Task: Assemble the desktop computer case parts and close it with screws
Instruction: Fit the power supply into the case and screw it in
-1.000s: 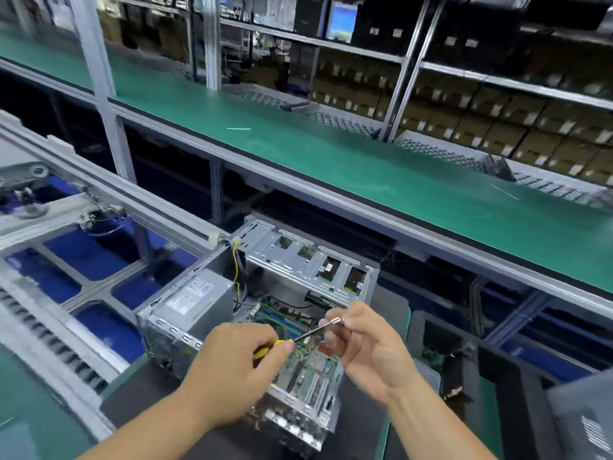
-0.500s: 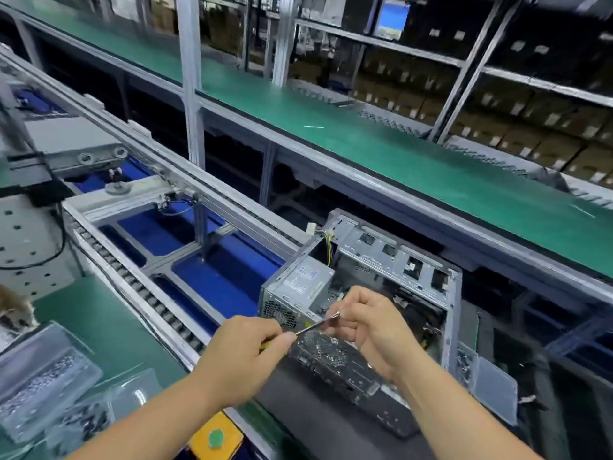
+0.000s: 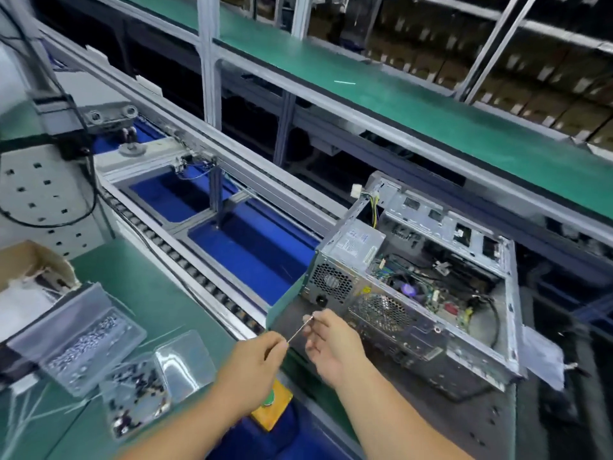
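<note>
Both hands have drawn back from over the open grey metal computer case (image 3: pixel 431 293), now at three o'clock on the dark mat. The left hand (image 3: pixel 255 366) grips the slim steel-shafted screwdriver (image 3: pixel 300 330); the right hand (image 3: pixel 335 346) pinches its tip. Clear plastic screw trays (image 3: pixel 83 340) at eight o'clock suggest fetching a screw.

An electronics assembly factory: roller conveyor line (image 3: pixel 185 260), green workbenches (image 3: pixel 431 121), shelves of stacked cartons (image 3: pixel 497 84).
</note>
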